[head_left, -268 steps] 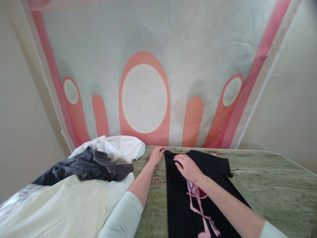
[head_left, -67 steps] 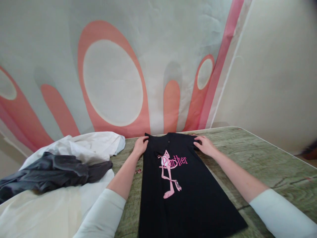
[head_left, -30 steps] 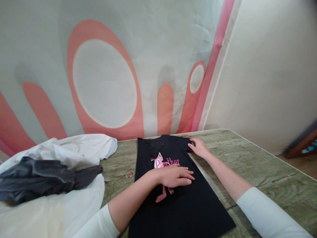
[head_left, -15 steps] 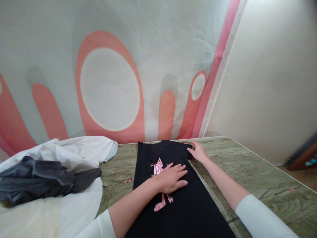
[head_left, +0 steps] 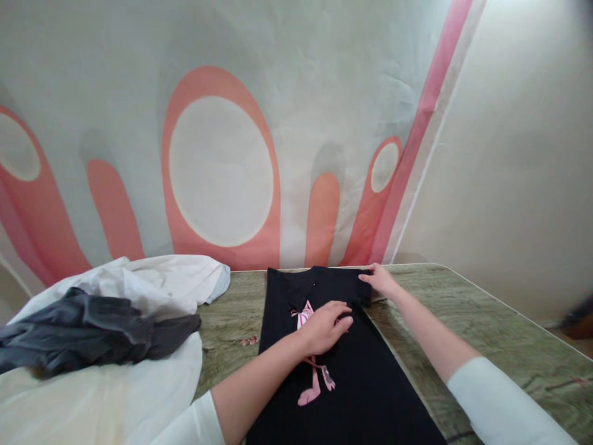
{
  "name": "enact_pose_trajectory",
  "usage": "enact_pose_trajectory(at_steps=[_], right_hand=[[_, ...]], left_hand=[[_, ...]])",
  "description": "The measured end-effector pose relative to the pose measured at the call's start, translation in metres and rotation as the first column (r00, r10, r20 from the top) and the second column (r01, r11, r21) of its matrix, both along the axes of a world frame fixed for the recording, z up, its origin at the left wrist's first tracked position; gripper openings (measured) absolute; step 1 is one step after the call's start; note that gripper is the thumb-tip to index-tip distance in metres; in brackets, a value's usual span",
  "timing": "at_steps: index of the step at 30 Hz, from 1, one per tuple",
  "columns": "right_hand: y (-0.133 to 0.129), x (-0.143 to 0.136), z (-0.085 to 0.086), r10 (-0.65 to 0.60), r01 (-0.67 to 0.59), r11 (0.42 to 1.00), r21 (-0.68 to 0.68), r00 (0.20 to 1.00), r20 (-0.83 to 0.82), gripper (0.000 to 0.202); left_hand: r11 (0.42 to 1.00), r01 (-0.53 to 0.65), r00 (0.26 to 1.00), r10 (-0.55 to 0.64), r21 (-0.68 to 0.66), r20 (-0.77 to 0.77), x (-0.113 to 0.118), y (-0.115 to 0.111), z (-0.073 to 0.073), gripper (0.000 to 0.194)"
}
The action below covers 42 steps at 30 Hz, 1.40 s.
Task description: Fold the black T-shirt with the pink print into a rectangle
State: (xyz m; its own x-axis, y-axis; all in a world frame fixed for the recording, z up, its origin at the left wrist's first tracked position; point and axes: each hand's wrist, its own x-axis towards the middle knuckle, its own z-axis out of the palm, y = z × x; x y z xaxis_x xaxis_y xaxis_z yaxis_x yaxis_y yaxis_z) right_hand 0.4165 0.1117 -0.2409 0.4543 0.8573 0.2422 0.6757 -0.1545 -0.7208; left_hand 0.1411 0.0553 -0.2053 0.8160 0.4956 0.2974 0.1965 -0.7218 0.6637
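A black T-shirt [head_left: 365,389] with a pink cartoon figure and lettering on its front lies on the table, its left side folded inward. Over the print is my left hand [head_left: 327,327], its fingers loosely bent and apart from the thumb, holding nothing; it partly hides the figure. At the far right, my right hand [head_left: 380,281] has its thumb and fingers closed on the outer edge of the short sleeve.
On the left lie a crumpled dark grey garment [head_left: 111,327] and white and cream clothes [head_left: 162,278]. The wood-patterned table [head_left: 445,309] meets a wall panel [head_left: 296,74] with coral shapes at its far edge.
My left hand has gone from lying flat to bent fingers, slightly raised. The sleeve at my right hand is spread a little more. The view has shifted slightly left.
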Motion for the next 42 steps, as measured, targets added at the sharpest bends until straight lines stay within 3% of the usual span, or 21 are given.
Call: enact_pose_trajectory(at_steps=[2, 4, 6, 9, 10, 12, 14, 18, 21, 23, 26, 30, 32, 34, 37, 39, 42], right_hand=[[-0.004, -0.010, 0.014, 0.036, -0.034, 0.999, 0.022, 0.995, -0.089, 0.025], [-0.007, -0.026, 0.031, 0.107, -0.092, 0.994, 0.062, 0.942, -0.318, 0.026], [-0.007, -0.046, 0.047, 0.179, -0.118, 0.983, 0.139, 0.769, -0.613, 0.025], [-0.001, -0.079, 0.062, 0.210, -0.128, 0.978, 0.166, 0.651, -0.730, 0.021], [0.002, -0.090, 0.063, 0.211, -0.132, 0.978, 0.164, 0.627, -0.750, 0.021], [0.010, -0.112, 0.062, 0.211, -0.141, 0.977, 0.158, 0.566, -0.797, 0.022], [0.017, -0.130, 0.058, 0.211, -0.159, 0.976, 0.150, 0.505, -0.837, 0.024], [0.022, -0.154, 0.048, 0.216, -0.206, 0.968, 0.142, 0.399, -0.891, 0.034], [0.014, -0.156, 0.047, 0.229, -0.239, 0.959, 0.150, 0.348, -0.909, 0.041], [0.005, -0.151, 0.049, 0.253, -0.250, 0.953, 0.174, 0.331, -0.909, 0.041], [-0.016, -0.136, 0.053, 0.313, -0.258, 0.940, 0.225, 0.381, -0.870, 0.031], [-0.058, -0.124, 0.051, 0.384, -0.369, 0.911, 0.184, 0.592, -0.708, 0.015], [-0.088, -0.127, 0.048, 0.458, -0.482, 0.870, 0.106, 0.707, -0.540, 0.014], [-0.122, -0.134, 0.048, 0.560, -0.591, 0.806, 0.004, 0.762, -0.326, 0.016], [-0.174, -0.146, 0.054, 0.689, -0.699, 0.697, -0.157, 0.715, -0.124, 0.015], [-0.202, -0.150, 0.061, 0.757, -0.746, 0.616, -0.253, 0.650, -0.071, 0.019], [-0.227, -0.149, 0.070, 0.800, -0.763, 0.544, -0.348, 0.597, -0.058, 0.025]], left_hand=[[0.979, -0.113, 0.986, 0.131, -0.171, 0.101, 0.002, 0.010, 0.000, 0.034], [0.896, -0.146, 0.956, 0.237, -0.419, 0.175, 0.003, 0.022, -0.001, 0.032], [0.722, -0.085, 0.904, 0.345, -0.686, 0.251, 0.003, 0.032, -0.001, 0.031], [0.424, 0.097, 0.800, 0.506, -0.900, 0.324, -0.001, 0.045, 0.001, 0.031], [0.361, 0.146, 0.770, 0.542, -0.921, 0.335, -0.003, 0.048, 0.002, 0.031], [0.296, 0.207, 0.726, 0.592, -0.933, 0.349, -0.008, 0.054, 0.005, 0.031], [0.293, 0.237, 0.709, 0.600, -0.926, 0.371, -0.012, 0.059, 0.007, 0.031], [0.368, 0.264, 0.709, 0.552, -0.892, 0.438, -0.017, 0.062, 0.008, 0.046], [0.419, 0.220, 0.705, 0.556, -0.881, 0.441, -0.018, 0.062, 0.006, 0.069], [0.460, 0.155, 0.724, 0.550, -0.875, 0.417, -0.018, 0.063, 0.002, 0.067], [0.499, 0.007, 0.770, 0.550, -0.866, 0.323, -0.018, 0.067, -0.004, 0.045], [0.492, -0.102, 0.789, 0.569, -0.865, 0.230, -0.018, 0.074, -0.012, 0.032], [0.493, -0.110, 0.792, 0.568, -0.863, 0.224, -0.019, 0.077, -0.013, 0.030], [0.496, -0.123, 0.796, 0.567, -0.860, 0.213, -0.020, 0.078, -0.013, 0.030], [0.489, -0.163, 0.793, 0.582, -0.857, 0.182, -0.023, 0.079, -0.013, 0.030], [0.482, -0.178, 0.792, 0.587, -0.858, 0.166, -0.023, 0.080, -0.014, 0.029], [0.476, -0.186, 0.799, 0.583, -0.859, 0.150, -0.023, 0.081, -0.017, 0.025]])
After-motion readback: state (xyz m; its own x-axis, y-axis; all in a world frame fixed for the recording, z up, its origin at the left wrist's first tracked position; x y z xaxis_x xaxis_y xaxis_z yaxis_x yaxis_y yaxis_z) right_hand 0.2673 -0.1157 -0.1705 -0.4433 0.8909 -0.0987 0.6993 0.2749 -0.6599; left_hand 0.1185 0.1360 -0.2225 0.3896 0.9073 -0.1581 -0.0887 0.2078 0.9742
